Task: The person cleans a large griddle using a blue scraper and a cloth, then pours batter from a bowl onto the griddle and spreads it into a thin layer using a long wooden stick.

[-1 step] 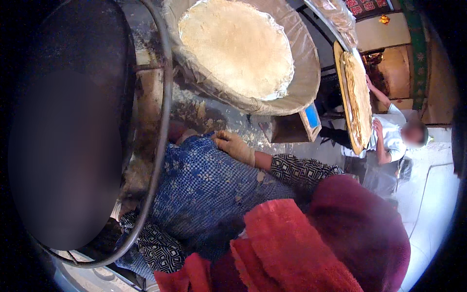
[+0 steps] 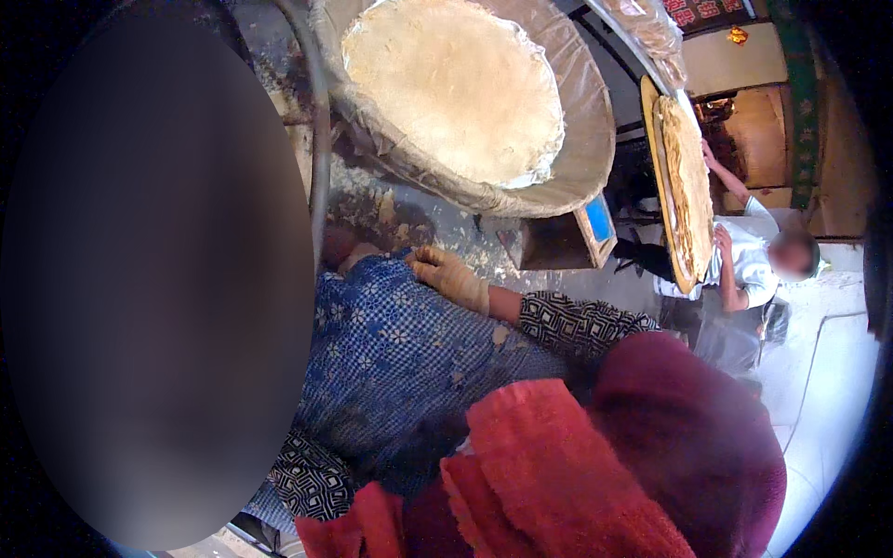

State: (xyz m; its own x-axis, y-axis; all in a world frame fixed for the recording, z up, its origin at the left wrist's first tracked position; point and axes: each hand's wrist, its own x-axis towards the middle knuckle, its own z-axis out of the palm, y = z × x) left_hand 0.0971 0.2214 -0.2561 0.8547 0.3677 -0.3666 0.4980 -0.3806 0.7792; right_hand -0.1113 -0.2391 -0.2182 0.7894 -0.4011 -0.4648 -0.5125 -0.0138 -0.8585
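My right hand (image 2: 452, 277), in a pale glove, rests on the blue checked, flower-patterned apron (image 2: 391, 344) over my lap. Its fingers lie together, slightly bent, along the far edge of the cloth, and nothing shows in them. A large dark blurred patch covers the left side and hides my left hand; only my black-and-white patterned left sleeve (image 2: 312, 474) comes out beside it. Beyond my lap stands a wide cloth-lined basket (image 2: 386, 139), with a big round pale flatbread (image 2: 456, 88) lying in it.
A curved metal rim (image 2: 321, 158) runs beside the dark patch. An open box (image 2: 558, 244) stands by the basket. At the right, a person (image 2: 749, 242) has hands by a round board (image 2: 659, 177) bearing stacked flatbreads (image 2: 684, 181). A red towel (image 2: 549, 456) lies across my front.
The dark blurred patch covers more of the left side and now hides the glove edge at my left cuff and most of the metal rim. My right hand stays on the apron.
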